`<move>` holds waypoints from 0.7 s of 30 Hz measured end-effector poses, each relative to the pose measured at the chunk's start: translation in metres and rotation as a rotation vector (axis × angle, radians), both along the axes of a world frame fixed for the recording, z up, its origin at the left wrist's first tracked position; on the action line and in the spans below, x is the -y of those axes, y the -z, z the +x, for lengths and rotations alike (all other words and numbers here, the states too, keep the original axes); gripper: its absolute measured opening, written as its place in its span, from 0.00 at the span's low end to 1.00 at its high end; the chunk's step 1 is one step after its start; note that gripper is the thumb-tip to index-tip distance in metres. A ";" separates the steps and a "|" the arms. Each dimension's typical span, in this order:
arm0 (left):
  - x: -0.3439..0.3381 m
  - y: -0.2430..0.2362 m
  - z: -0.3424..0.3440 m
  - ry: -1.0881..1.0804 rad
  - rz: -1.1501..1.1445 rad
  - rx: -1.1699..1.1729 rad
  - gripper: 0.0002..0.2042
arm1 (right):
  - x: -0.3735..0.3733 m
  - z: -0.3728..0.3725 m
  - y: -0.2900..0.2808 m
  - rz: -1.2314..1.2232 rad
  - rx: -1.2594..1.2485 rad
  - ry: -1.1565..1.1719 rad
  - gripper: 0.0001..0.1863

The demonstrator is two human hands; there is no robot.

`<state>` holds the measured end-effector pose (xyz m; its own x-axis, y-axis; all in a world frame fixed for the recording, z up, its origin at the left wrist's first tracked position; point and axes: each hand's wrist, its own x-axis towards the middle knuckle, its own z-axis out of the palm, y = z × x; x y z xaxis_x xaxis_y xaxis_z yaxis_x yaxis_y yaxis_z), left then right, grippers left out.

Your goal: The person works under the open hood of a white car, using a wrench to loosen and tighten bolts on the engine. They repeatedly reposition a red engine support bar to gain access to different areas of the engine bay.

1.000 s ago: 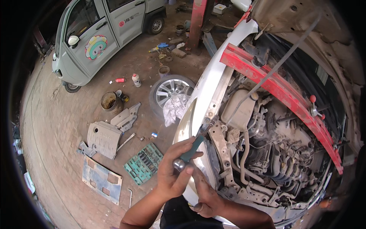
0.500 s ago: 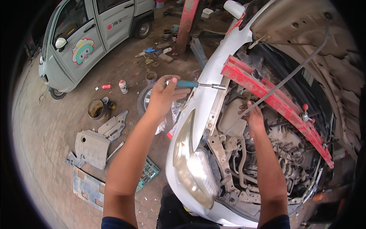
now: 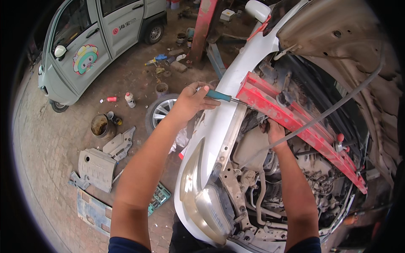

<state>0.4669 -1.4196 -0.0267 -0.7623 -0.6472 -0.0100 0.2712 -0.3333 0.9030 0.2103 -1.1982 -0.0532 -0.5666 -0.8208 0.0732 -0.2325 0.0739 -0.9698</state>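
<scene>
Two hands [image 3: 190,103] [image 3: 276,133], one teal-handled tool [image 3: 219,95], two vehicles [image 3: 122,44] (one a car [image 3: 221,120]).

Teal-handled socket driver [image 3: 220,96] is slanting slightly down rightward above white fender [image 3: 221,122]; slim metal shaft [image 3: 238,101] is pointing toward red beam [image 3: 291,118], tip indistinct.

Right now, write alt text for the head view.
A person's left hand holds a teal-handled tool toward a red beam across the open engine bay of a white car; the right hand is inside, beside the beam. A wheel lies nearby.
</scene>
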 end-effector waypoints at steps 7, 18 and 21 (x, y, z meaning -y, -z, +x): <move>0.030 -0.027 -0.010 0.139 -0.172 0.109 0.17 | 0.009 0.011 0.002 -0.153 0.477 0.014 0.11; 0.035 -0.078 -0.014 0.176 -0.340 0.549 0.15 | 0.007 0.020 -0.010 -0.162 0.514 -0.067 0.13; 0.055 -0.094 -0.008 0.340 -0.122 0.705 0.20 | 0.009 0.020 -0.010 -0.127 0.495 -0.070 0.15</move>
